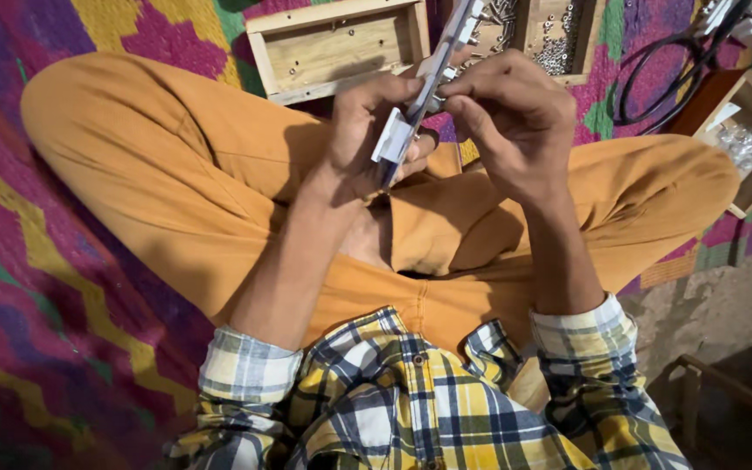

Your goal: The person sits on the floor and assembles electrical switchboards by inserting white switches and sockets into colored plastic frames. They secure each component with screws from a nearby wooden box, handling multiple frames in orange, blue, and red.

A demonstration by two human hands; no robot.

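both hands grip long white strip w/ screws, above lap.

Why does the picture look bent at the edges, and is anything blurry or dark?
Head view: wide lens curves the orange knees outward; both hands, left hand and right hand, look sharp around the white strip; the lower right corner is dim, and the screw box glints slightly.

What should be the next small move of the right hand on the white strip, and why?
Probably a small twist of the right hand fingertips, to seat the small part they pinch against the white strip. The left hand already grips the strip's lower end, and screws lie in the wooden box just beyond.
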